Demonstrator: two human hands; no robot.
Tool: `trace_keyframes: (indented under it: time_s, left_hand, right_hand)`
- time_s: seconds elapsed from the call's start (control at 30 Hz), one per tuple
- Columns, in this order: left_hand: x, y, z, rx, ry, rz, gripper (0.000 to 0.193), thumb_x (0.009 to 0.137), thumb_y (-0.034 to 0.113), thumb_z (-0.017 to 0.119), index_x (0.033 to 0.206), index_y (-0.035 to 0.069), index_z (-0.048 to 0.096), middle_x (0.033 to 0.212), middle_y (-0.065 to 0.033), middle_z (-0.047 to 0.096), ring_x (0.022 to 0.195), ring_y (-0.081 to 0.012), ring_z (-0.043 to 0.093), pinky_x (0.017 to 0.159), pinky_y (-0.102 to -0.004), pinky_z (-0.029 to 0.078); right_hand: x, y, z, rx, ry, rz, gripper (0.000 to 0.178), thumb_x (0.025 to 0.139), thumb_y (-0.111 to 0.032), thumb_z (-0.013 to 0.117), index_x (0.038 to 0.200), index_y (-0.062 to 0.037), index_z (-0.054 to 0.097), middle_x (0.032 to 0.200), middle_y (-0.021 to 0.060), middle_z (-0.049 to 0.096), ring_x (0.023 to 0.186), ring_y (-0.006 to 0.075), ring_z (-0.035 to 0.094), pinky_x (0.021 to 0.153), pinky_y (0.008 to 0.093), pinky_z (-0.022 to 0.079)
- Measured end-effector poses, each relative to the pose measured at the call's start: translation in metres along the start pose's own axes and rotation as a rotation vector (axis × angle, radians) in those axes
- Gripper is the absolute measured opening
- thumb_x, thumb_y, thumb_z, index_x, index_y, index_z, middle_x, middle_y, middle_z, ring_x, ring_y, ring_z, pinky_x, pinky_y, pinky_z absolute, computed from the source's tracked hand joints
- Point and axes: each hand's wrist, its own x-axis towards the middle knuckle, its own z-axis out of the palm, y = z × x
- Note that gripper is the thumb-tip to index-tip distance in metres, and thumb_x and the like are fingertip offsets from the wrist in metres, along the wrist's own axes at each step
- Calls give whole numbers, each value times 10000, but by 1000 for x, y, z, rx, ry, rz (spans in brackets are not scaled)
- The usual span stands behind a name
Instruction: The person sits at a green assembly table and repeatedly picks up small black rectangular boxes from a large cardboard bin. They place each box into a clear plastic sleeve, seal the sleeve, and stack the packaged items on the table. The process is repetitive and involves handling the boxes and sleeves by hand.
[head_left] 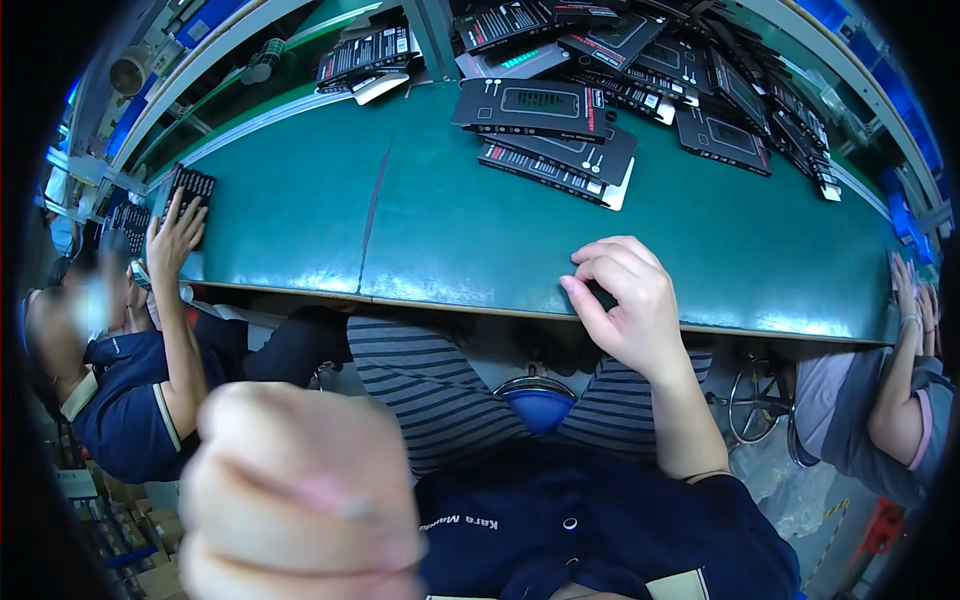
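My left hand [300,490] is raised very close to the camera at the lower left, slightly blurred. Its fingers are curled into a fist, and whatever they might enclose is hidden. Resting on the front edge of the green table, my right hand [628,305] has loosely bent fingers, with a gap between thumb and forefinger and nothing seen in it. Beyond that hand lies a small stack of flat black boxes [530,108] with white and red printing. A larger heap of similar boxes [720,140] spreads toward the back right.
The green table [470,240] has a dark seam left of centre. More black boxes [365,55] lie at the back beside a metal post [430,35]. At the left, a co-worker's hand [177,235] rests on black boxes; another person's hands [912,300] are at the right.
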Motion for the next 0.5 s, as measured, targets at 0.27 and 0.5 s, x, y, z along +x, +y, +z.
trace_keyframes:
  time_s: [0.27,0.5]
  left_hand:
    - [-69,-147,88,496,-603,-346,648,802,109,762,1406,143,531,1513,-196,392,1410,-442,348,1142,-535,329]
    - [-72,-215,103,637,-736,-152,922,696,525,833,1477,194,473,1517,-179,428,1396,-409,387,1153,-563,293]
  right_hand:
    - [3,1,-4,-9,-23,8,124,800,-98,757,786,-41,647,897,84,684,896,266,651,789,388,514]
    - [2,-3,-2,-11,-33,13,112,792,-91,758,785,-39,659,894,87,684,902,283,653,796,392,516]
